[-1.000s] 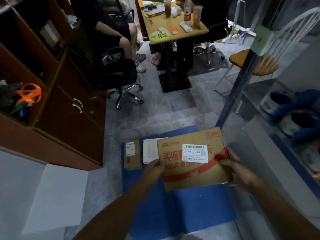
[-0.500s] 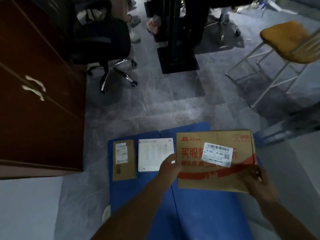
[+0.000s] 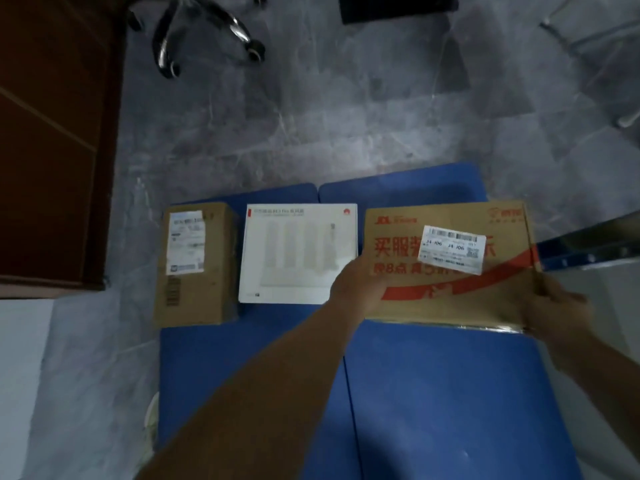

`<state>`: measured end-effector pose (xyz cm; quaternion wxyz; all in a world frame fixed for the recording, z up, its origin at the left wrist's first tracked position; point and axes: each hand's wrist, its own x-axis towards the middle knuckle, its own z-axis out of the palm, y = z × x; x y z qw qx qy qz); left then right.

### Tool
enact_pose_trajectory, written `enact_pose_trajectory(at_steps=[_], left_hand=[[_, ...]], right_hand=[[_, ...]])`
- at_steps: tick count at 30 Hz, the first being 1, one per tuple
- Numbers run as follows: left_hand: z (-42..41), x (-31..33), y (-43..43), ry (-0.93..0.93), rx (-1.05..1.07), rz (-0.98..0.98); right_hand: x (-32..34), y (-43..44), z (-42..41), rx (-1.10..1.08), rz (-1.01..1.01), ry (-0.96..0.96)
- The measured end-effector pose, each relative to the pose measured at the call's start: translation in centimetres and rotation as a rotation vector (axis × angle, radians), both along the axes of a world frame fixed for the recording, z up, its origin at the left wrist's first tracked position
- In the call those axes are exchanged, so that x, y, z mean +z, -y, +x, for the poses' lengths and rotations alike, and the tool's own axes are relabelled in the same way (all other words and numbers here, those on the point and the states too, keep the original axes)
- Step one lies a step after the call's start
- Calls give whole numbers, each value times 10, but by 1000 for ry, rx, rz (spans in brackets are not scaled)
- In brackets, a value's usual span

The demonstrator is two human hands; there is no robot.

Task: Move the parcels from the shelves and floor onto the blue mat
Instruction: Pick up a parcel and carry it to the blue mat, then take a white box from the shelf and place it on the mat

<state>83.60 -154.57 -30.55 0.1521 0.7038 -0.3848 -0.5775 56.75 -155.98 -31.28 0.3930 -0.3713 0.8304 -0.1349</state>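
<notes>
A large brown cardboard parcel (image 3: 450, 271) with red print and a white label is at the far right of the blue mat (image 3: 433, 393). My left hand (image 3: 356, 282) grips its left edge and my right hand (image 3: 554, 313) grips its near right corner. To its left on the mat lie a flat white box (image 3: 294, 254) and a small brown parcel (image 3: 194, 265) with a white label. Whether the large parcel rests on the mat or hovers just above it I cannot tell.
A dark wooden cabinet (image 3: 52, 133) stands at the left. An office chair's wheeled base (image 3: 204, 32) is on the grey floor beyond the mat. A blue shelf rail (image 3: 588, 251) juts in at the right, and a chair leg (image 3: 588, 39) shows at the top right.
Both hands have lowered the large parcel toward the mat's far right, beside the white box. The view has tilted downward and drawn closer to the mat.
</notes>
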Motion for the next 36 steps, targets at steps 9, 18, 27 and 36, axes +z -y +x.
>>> enact_pose_trajectory(at_steps=[9, 18, 27, 36], left_hand=[[15, -53, -5, -65, 107, -40], [27, -48, 1, -76, -49, -9], [48, 112, 1, -3, -14, -41], [61, 432, -16, 168, -110, -297]], right_hand=[[-54, 53, 17, 253, -1, -27], [-41, 36, 28, 671, 188, -302], [122, 9, 136, 834, 336, 19], [456, 48, 168, 965, -151, -192]])
